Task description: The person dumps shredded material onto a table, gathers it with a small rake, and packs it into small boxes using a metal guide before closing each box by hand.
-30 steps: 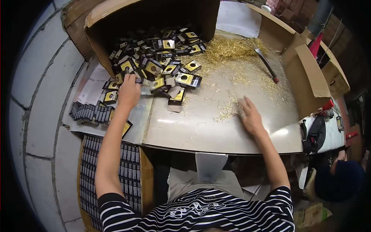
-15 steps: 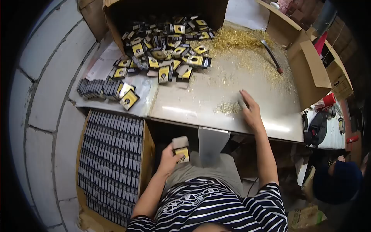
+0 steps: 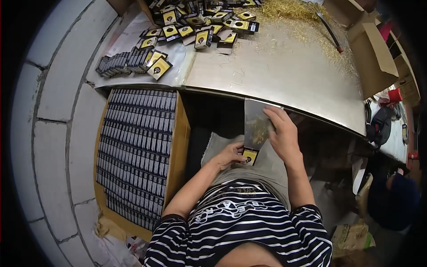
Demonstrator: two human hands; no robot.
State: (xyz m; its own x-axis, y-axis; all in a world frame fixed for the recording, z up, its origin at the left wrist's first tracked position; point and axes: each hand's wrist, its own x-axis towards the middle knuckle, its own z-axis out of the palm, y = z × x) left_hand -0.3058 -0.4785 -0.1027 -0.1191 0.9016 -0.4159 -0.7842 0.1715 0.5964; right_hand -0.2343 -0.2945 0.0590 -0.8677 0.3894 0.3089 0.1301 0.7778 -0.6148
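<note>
My left hand (image 3: 228, 155) grips a small yellow-and-black cardboard box (image 3: 250, 156) at the lower end of a grey sheet chute (image 3: 252, 106). The chute slopes down from the table's front edge toward my lap. A blurred cluster of thin gold-coloured metal pieces (image 3: 257, 128) lies on it, just above the box. My right hand (image 3: 283, 134) is over the chute's right side, fingers stretched out and holding nothing. Whether its fingertips touch the chute is hard to tell.
Yellow-and-black boxes (image 3: 203, 38) lie heaped on the table (image 3: 284, 75), beside a short row of stacked boxes (image 3: 126, 61). A carton (image 3: 183, 133) packed with rows of boxes stands left. More gold pieces (image 3: 289, 10) and a dark curved bar (image 3: 330, 32) lie farther back. A person (image 3: 393, 200) is at right.
My right hand has moved from the tabletop down to the chute, and the small gold pile it was beside has left the table. My left hand has brought the box rightward under the chute.
</note>
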